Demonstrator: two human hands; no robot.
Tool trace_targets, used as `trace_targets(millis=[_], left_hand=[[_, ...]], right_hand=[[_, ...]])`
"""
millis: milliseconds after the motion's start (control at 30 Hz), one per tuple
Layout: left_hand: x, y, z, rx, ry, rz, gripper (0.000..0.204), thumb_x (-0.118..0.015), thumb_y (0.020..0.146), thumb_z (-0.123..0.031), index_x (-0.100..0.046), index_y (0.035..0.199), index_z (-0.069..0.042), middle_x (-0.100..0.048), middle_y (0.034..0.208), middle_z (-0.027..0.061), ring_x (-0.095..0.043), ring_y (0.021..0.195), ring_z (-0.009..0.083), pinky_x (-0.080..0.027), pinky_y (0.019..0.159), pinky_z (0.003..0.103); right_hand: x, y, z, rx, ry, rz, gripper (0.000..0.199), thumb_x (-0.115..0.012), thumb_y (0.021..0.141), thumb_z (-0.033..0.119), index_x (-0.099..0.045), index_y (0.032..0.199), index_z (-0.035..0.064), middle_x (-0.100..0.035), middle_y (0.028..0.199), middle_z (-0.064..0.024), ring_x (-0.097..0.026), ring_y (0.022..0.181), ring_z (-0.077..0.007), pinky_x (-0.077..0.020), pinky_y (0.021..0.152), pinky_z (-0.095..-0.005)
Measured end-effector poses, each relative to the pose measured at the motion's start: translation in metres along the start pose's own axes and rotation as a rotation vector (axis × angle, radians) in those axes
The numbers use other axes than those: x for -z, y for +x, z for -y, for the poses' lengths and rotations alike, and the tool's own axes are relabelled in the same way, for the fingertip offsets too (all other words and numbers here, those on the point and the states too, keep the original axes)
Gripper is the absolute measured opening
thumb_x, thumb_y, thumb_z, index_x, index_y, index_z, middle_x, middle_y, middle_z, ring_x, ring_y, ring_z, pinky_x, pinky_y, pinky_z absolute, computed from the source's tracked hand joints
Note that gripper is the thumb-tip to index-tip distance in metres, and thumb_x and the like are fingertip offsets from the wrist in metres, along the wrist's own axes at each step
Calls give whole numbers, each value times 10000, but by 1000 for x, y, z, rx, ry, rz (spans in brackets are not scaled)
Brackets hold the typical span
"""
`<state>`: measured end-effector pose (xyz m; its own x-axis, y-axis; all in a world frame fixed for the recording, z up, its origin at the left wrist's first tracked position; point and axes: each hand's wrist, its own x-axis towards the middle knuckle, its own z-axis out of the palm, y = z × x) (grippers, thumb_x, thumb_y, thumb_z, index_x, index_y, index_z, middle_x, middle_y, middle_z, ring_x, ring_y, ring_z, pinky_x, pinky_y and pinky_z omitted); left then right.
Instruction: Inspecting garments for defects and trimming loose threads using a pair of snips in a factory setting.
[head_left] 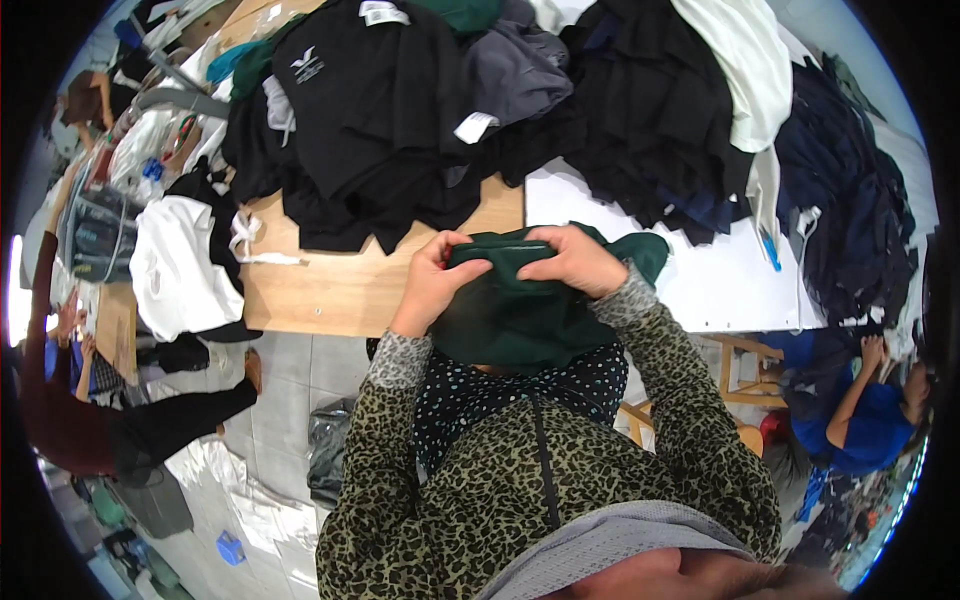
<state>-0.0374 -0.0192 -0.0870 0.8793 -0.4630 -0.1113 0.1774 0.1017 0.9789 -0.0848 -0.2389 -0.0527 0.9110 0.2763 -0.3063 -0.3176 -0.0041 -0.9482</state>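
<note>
Both my hands grip a dark green garment [520,315] held close to my chest, just off the edge of a wooden table [330,290]. My left hand [432,280] clamps its left upper edge with fingers curled over the fabric. My right hand [578,258] pinches the top edge on the right side. The cloth hangs down in folds between my patterned sleeves.
A big heap of black and dark garments [470,110] covers the far table. White clothing [180,265] lies at the left edge, a white garment [745,60] tops the pile, navy ones [850,200] at right. A white board [710,285] adjoins. People sit left and right [860,410].
</note>
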Motion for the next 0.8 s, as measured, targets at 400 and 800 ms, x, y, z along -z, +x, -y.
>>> trace_targets(millis=[400, 800], left_hand=[[44, 3, 3, -412, 1138, -330, 319, -765, 681, -111, -657, 978, -66, -539, 1082, 88, -520, 946, 275, -461, 759, 357], [-43, -8, 33, -414, 1096, 90, 158, -685, 755, -107, -622, 879, -32, -567, 848, 97, -594, 719, 282, -491, 648, 384]], right_hand=[[89, -98, -40, 309, -213, -969, 170, -651, 820, 95, -655, 954, -9, -640, 906, -47, -584, 815, -127, -448, 754, -227], [66, -87, -114, -38, 248, -869, 228, -620, 863, 123, -578, 1035, -21, -563, 687, 3, -505, 568, -79, -391, 513, -214]])
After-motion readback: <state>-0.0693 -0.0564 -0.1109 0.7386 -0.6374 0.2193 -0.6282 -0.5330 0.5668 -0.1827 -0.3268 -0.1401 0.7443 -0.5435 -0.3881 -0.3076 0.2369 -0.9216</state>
